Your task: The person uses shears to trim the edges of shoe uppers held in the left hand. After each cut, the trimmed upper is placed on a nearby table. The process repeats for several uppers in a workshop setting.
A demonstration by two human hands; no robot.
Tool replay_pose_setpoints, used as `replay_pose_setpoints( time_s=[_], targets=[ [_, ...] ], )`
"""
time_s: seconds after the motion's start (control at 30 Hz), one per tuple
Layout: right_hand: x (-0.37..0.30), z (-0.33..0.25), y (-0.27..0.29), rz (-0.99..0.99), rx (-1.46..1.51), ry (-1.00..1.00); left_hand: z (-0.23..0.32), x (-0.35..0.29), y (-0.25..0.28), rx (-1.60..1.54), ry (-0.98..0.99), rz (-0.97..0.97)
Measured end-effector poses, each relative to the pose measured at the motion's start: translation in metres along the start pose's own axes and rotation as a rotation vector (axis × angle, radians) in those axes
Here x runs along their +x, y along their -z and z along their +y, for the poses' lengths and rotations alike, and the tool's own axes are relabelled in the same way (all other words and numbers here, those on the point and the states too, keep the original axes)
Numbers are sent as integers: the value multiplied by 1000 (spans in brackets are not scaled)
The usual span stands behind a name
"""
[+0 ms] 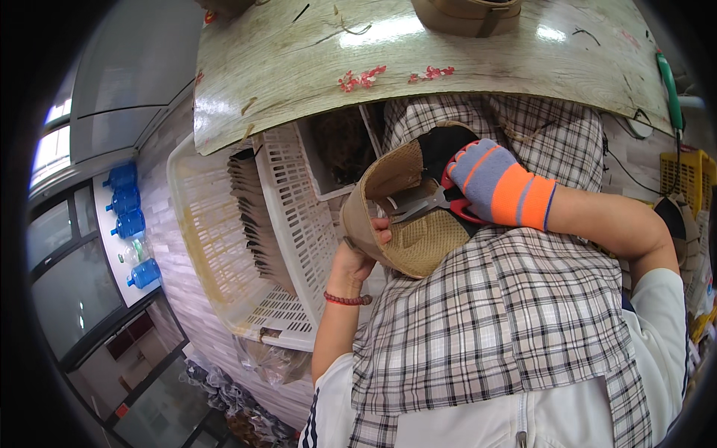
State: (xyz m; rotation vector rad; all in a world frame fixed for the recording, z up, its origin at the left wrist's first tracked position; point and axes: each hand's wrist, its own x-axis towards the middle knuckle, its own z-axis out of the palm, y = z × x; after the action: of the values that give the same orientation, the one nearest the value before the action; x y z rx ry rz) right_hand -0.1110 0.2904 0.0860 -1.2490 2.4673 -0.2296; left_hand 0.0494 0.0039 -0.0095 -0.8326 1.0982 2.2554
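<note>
A tan, cap-like piece (388,175) with a coarse woven inner side and a black section rests over my lap, its hollow turned up. My bare left hand (357,257) grips its left rim, thumb inside and the other fingers mostly hidden behind the wall. In a grey and orange glove, my right hand (489,183) is closed round the red handles of a pair of scissors (424,204). The blades are spread a little and reach into the hollow, pointing toward my left thumb. Whether they touch the material I cannot tell.
Ahead is a wood-patterned table (299,82) with thread scraps and a similar brown piece (467,16). White plastic baskets (299,216) stand at left, one holding stacked tan pieces (258,216). A green-handled tool (670,93) hangs by the table's right edge, near a yellow crate (686,175).
</note>
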Motion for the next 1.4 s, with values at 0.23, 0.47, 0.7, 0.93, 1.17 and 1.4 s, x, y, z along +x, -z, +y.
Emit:
replay_pose_setpoints(
  time_s=[0.23,0.47,0.7,0.93,1.17,1.4],
  targets=[
    [4,2,-4,31,28,25,-6,4,8,-25,20,-20],
    [-38,38,-2,24,201,-170,0,0,-5,-86,43,43],
    [-34,28,-2,80,180,40,-2,0,-1,-127,36,35],
    [-48,43,6,-2,24,-130,-2,-5,-7,-73,-23,44],
    [-40,30,-6,65,161,7,-1,-4,-9,-122,-13,82],
    [-50,43,-4,98,177,-109,-4,-5,-8,-96,-10,42]
  ],
)
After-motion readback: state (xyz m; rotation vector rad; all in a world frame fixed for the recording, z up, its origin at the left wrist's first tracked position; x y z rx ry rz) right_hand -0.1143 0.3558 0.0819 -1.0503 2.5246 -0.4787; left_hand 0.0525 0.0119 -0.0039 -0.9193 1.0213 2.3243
